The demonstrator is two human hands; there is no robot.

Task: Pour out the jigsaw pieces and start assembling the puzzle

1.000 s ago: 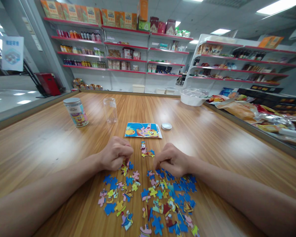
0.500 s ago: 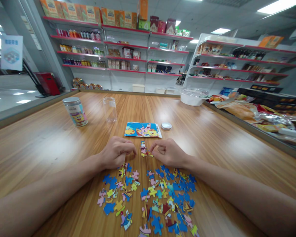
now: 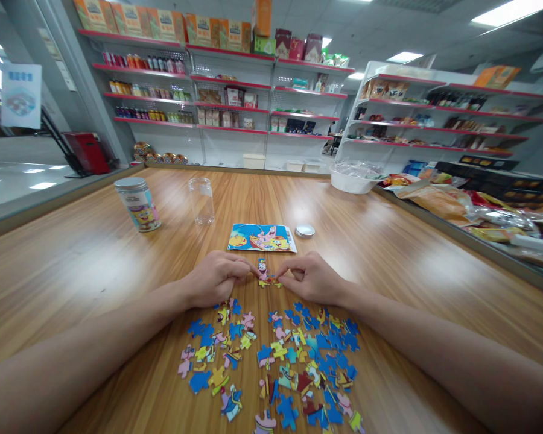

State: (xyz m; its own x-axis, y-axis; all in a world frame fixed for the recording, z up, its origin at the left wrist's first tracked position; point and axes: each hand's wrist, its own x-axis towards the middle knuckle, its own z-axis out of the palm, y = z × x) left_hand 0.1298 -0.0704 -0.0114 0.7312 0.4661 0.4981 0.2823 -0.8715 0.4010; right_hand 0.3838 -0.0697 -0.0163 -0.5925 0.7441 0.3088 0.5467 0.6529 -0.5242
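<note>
A small joined cluster of puzzle pieces (image 3: 264, 271) lies on the wooden table (image 3: 389, 253). My left hand (image 3: 215, 277) pinches at its left edge and my right hand (image 3: 310, 277) pinches at its right edge, fingertips touching the pieces. Just beyond the cluster lies the cartoon reference picture (image 3: 262, 237). In front of my hands several loose puzzle pieces (image 3: 276, 361), blue, yellow and pink, are scattered over the table.
A printed puzzle tin (image 3: 138, 204) and a clear plastic jar (image 3: 201, 201) stand at the back left. A round metal lid (image 3: 304, 230) lies right of the picture. A white bowl (image 3: 353, 178) and snack packets (image 3: 438, 202) sit at the right; store shelves (image 3: 226, 108) stand behind.
Both hands moved away from the loose pile toward the joined cluster. They now pinch it from both sides.
</note>
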